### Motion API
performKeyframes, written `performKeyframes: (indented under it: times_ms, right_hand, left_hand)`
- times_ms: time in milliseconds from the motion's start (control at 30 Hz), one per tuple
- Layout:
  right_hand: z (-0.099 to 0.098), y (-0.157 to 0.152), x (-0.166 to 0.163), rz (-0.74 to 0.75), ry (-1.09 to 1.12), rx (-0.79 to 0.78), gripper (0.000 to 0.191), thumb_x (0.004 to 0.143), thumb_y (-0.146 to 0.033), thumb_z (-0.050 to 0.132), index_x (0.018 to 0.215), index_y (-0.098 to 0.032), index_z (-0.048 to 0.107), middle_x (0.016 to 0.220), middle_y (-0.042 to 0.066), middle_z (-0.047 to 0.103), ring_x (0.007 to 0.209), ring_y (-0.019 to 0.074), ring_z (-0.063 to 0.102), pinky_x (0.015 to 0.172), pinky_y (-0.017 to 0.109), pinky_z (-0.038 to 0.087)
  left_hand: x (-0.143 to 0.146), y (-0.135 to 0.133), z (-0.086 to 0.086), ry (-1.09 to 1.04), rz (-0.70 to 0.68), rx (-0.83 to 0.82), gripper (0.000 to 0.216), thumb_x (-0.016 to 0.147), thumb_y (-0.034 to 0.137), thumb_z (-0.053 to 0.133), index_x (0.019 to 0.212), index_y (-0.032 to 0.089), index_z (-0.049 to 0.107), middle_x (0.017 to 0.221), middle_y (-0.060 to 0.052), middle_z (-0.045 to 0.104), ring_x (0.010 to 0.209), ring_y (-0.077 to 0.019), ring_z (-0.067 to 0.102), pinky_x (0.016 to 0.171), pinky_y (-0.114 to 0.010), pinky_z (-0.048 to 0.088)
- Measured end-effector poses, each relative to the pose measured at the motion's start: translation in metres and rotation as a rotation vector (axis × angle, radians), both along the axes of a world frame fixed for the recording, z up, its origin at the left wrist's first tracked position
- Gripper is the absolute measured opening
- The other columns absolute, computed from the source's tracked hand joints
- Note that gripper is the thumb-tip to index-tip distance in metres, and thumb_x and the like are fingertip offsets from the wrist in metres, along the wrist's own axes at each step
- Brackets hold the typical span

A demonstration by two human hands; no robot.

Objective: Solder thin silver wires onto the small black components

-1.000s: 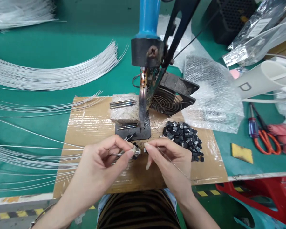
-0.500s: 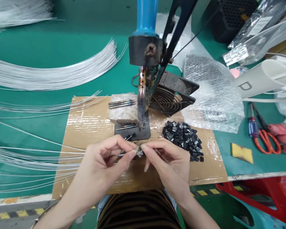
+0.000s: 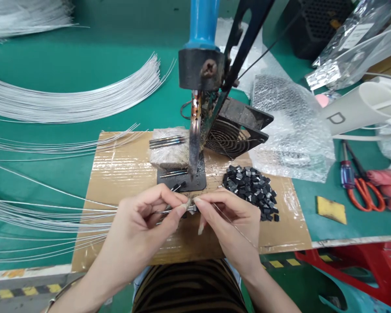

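Observation:
My left hand (image 3: 146, 224) is closed in a pinch, thumb against forefinger, on a thin silvery metal piece (image 3: 191, 208); the fingertips cover most of it. Almost touching those fingertips is my right hand (image 3: 233, 221), also pinched, with a fine grey wire (image 3: 236, 227) running back across its palm. What lies between the right fingertips is too small to make out. Just beyond the hands hangs a soldering iron (image 3: 194, 148), its tip pointing down over a dark pad (image 3: 198, 180). Thin white cables (image 3: 94, 216) run from the left and pass behind my left hand.
A heap of small black blocks (image 3: 249, 191) lies on the cardboard (image 3: 286, 226). Behind it stand a fan (image 3: 236, 130) and bubble wrap (image 3: 289, 126). A wrapped block (image 3: 169, 156) bears metal rods. Scissors (image 3: 366, 195), a yellow sponge (image 3: 331, 210) and a white mug (image 3: 355, 108) are rightward.
Both hands keep the same pinch at the same spot. The whole view has shifted very slightly; nothing was taken hold of or let go.

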State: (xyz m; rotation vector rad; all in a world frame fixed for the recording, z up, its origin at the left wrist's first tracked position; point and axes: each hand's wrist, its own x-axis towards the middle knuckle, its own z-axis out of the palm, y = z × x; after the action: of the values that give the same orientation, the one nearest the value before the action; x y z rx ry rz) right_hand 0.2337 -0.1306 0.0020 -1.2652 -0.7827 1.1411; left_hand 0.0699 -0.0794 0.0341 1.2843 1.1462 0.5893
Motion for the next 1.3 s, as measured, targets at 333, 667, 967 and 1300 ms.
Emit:
performKeyframes:
  times_ms: [333,667,967,1300]
  right_hand:
    - [-0.002,-0.007,0.006,0.025,-0.259,0.044,0.015,0.101,-0.023,0.067,0.103,-0.026,0.081,0.083,-0.001,0.070,0.065,0.0102,0.065,0.063,0.024,0.054]
    - [-0.002,-0.018,0.014,0.018,-0.448,0.026,0.012,0.107,-0.022,0.045,0.112,-0.027,0.055,0.087,-0.002,0.067,0.070,0.0153,0.060,0.066,0.032,0.045]
    - [0.003,-0.010,0.015,0.081,-0.483,0.126,0.018,0.103,-0.013,0.049,0.089,-0.024,0.050,0.109,0.003,0.060,0.100,0.0183,0.059,0.089,0.036,0.048]
    - [0.008,-0.002,0.007,0.054,-0.390,0.145,0.022,0.093,-0.004,0.068,0.090,-0.024,0.059,0.121,0.006,0.076,0.117,0.0227,0.073,0.100,0.037,0.058]
  left_hand:
    - [0.002,-0.002,-0.002,-0.016,0.041,0.018,0.011,0.092,0.018,0.073,0.081,0.020,0.073,0.095,-0.002,0.082,0.080,-0.0106,0.076,0.072,-0.014,0.059]
    - [0.006,0.003,-0.002,0.047,0.109,0.084,0.012,0.091,0.019,0.074,0.079,0.020,0.072,0.092,-0.001,0.081,0.075,-0.0095,0.072,0.067,-0.014,0.054]
    - [0.010,0.008,0.000,0.075,0.110,0.093,0.011,0.090,0.020,0.074,0.079,0.019,0.072,0.091,-0.001,0.081,0.075,-0.0103,0.071,0.066,-0.015,0.054]
    - [0.012,0.014,0.004,0.061,0.127,0.109,0.011,0.090,0.021,0.074,0.080,0.019,0.071,0.086,0.000,0.079,0.073,-0.0119,0.070,0.061,-0.018,0.052]
